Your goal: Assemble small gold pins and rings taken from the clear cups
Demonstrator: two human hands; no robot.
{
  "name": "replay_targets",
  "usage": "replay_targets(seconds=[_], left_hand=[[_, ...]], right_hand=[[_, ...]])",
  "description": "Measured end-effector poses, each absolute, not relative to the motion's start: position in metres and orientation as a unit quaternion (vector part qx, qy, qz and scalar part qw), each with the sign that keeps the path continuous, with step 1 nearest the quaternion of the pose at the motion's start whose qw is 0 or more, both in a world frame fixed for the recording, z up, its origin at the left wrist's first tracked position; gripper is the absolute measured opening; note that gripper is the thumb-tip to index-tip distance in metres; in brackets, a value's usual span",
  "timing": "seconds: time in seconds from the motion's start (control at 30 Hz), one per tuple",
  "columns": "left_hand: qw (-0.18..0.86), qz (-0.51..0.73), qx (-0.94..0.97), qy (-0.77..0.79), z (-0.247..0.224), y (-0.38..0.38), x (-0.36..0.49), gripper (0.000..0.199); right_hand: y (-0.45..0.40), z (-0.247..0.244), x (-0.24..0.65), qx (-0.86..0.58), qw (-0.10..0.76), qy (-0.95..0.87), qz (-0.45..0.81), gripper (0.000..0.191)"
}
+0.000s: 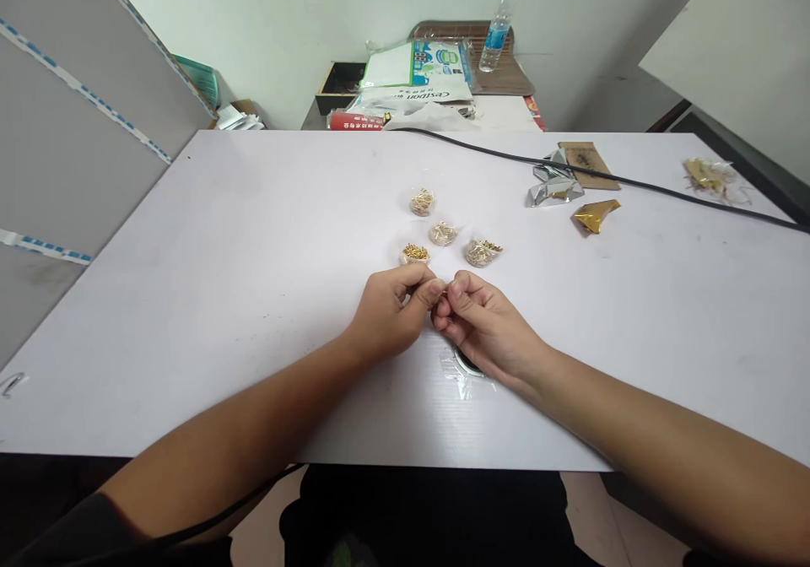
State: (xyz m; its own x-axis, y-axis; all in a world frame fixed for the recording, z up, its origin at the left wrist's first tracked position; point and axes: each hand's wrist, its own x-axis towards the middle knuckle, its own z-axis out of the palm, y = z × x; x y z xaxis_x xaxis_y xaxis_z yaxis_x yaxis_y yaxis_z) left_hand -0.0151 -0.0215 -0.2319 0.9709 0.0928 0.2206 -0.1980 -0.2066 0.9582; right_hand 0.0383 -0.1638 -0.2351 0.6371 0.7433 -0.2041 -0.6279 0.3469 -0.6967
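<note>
My left hand and my right hand meet fingertip to fingertip over the near middle of the white table. Both are pinched closed; whatever they hold is too small to name. Just beyond my left hand is a small clear bag of gold-coloured pieces, its lower part close to the fingers. Three more small bags of thin metallic pieces lie farther off: one at the back, one in the middle and one to the right. Partly under my right hand is a dark round item with clear tape.
A black cable crosses the back right of the white table. Near it lie silver foil, a gold packet, brown card and a clear bag. A water bottle stands behind the table.
</note>
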Motion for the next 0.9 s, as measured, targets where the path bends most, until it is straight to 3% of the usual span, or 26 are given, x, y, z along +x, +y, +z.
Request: replay_targets(seconds=[0.47, 0.9], left_hand=[[0.58, 0.152, 0.8, -0.015, -0.228, -0.016, -0.018, 0.038], [0.592, 0.138, 0.793, -0.042, -0.233, -0.011, -0.014, 0.021]], right_hand=[[-0.171, -0.235, 0.051, -0.493, 0.783, -0.182, 0.332, 0.033], [-0.178, -0.239, 0.059, -0.586, 0.732, -0.256, 0.236, 0.025]])
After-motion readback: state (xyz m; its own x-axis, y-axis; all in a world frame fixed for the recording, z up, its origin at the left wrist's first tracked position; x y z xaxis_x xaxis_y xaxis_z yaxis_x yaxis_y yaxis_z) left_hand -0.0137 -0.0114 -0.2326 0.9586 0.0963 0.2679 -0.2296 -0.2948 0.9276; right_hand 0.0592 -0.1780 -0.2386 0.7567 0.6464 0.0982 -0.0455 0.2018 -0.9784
